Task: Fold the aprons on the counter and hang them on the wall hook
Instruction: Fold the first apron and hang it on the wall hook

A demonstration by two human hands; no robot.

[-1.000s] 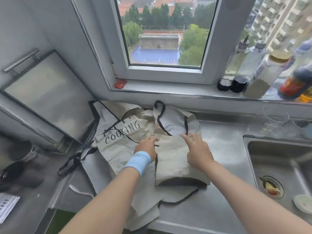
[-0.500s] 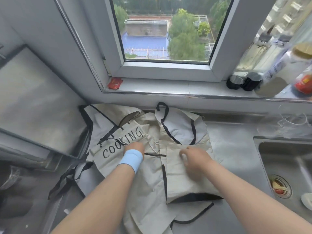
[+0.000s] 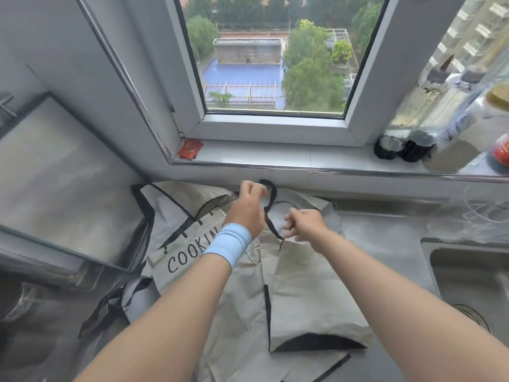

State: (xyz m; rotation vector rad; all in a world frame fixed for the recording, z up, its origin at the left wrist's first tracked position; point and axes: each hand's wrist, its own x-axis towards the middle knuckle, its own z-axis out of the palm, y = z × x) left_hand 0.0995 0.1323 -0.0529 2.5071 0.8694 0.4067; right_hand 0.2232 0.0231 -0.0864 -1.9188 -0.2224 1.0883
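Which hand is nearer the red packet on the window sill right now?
Left. The left hand is at the black strap, just below and right of the red packet; the right hand lies further right over the apron.

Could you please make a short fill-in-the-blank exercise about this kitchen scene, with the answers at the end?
1. The wristband on the left wrist is light ____.
2. The left hand grips an apron strap whose colour is ____.
3. The small packet on the windowsill is ____.
4. The sink lies to the ____ of the aprons.
Answers: blue; black; red; right.
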